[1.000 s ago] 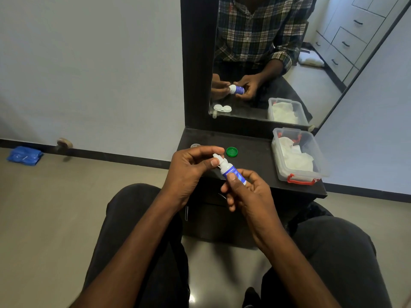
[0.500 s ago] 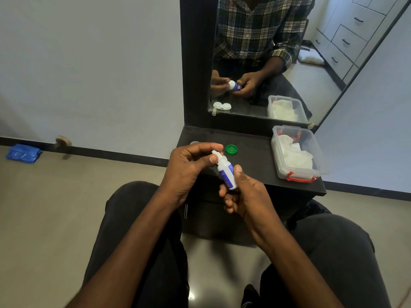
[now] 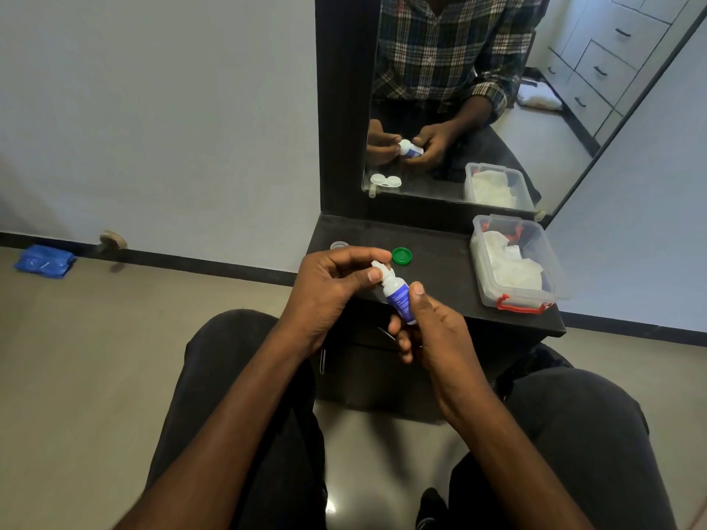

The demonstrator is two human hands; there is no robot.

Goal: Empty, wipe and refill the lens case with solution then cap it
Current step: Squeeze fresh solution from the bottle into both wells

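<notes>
The person is holding the solution bottle (image 3: 398,296) above the near edge of the tabletop (image 3: 440,269), tilted, nozzle end up and to the left. The right hand (image 3: 432,330) is grasping the bottle body, thumb on the label. The left hand (image 3: 329,288) is pinching the white cap (image 3: 378,267) between thumb and forefinger.

The step in hand appears to be uncapping. Recommended procedure: keep the right-hand fingers firm without squeezing the body (squeezing risks spilling solution once the cap frees), and turn only the cap.

The green lid (image 3: 401,256) is lying just beyond the left fingertips; a clear lid (image 3: 339,245) is lying beyond the left knuckles. The lens case itself is hidden behind the hands, showing only in the mirror (image 3: 497,89). The tissue box (image 3: 558,269) is sitting well to the right of the right fingers.
</notes>
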